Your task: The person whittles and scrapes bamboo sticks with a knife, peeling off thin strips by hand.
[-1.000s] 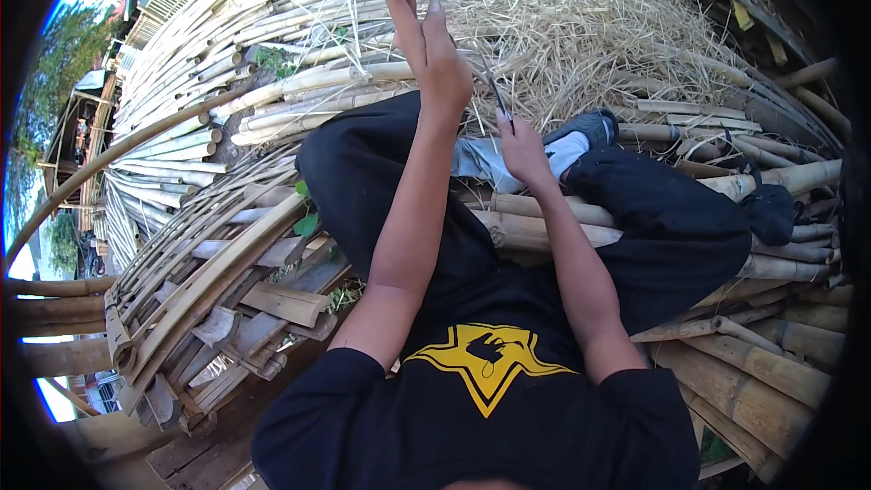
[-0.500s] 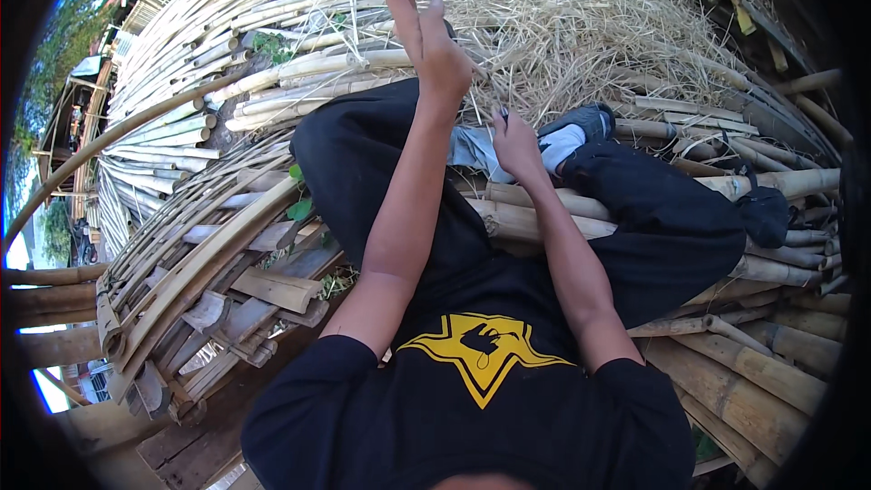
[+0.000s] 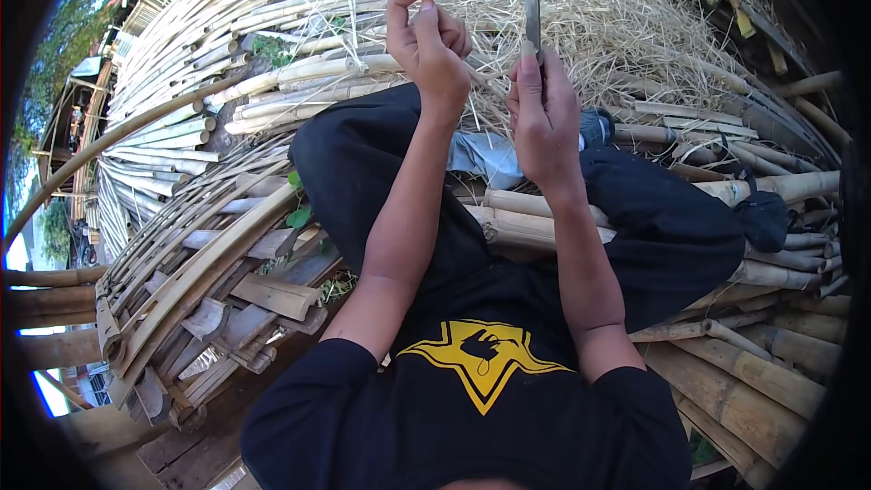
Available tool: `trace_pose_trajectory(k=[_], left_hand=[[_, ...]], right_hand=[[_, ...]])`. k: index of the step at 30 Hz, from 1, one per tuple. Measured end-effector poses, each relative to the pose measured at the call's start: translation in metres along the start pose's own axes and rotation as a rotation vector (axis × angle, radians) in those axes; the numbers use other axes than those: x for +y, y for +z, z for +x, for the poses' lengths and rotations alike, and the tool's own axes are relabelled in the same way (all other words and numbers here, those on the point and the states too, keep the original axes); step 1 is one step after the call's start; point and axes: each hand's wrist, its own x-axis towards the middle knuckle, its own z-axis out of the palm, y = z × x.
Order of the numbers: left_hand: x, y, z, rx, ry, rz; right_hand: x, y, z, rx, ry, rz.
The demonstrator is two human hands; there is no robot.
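My right hand (image 3: 549, 122) is closed around the lower end of a long, narrow knife (image 3: 533, 4). Its grey blade stands nearly upright and runs out of the top of the picture; the fingers hide the handle. To its left, my left hand (image 3: 430, 54) is raised with the fingers loosely bent. The index finger and thumb are apart, and I see nothing between them. Below and between the hands lies a light blue-grey cloth (image 3: 490, 159) near my crossed legs. Beyond both hands spreads a heap of pale shavings (image 3: 617, 36).
Rows of bamboo poles (image 3: 181, 141) lie on the left. Split bamboo pieces (image 3: 245, 254) are stacked by my left knee. Thick bamboo poles (image 3: 735, 381) lie on the right, with a small black bag (image 3: 762, 218) over them. A long curved pole (image 3: 118, 141) crosses the left side.
My right hand has risen and turned, bringing the knife blade upright into view. My left hand has come down slightly, and its stretched fingers have bent.
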Motion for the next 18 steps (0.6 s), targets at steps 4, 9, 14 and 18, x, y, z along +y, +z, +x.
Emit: trace_pose_trajectory(k=[4, 9, 14, 18], left_hand=[[-0.001, 0.005, -0.006, -0.149, -0.009, -0.044], [-0.004, -0.003, -0.007, -0.085, -0.03, -0.014], [-0.002, 0.002, -0.004, -0.016, 0.014, 0.004], [-0.006, 0.01, -0.012, -0.032, 0.019, -0.032]], right_hand=[[0.072, 0.006, -0.005, -0.077, 0.134, -0.476], [0.095, 0.008, -0.008, -0.164, 0.314, -0.54], [-0.003, 0.006, 0.002, 0.038, 0.063, -0.237], [0.137, 0.01, -0.023, -0.078, 0.204, -0.669]])
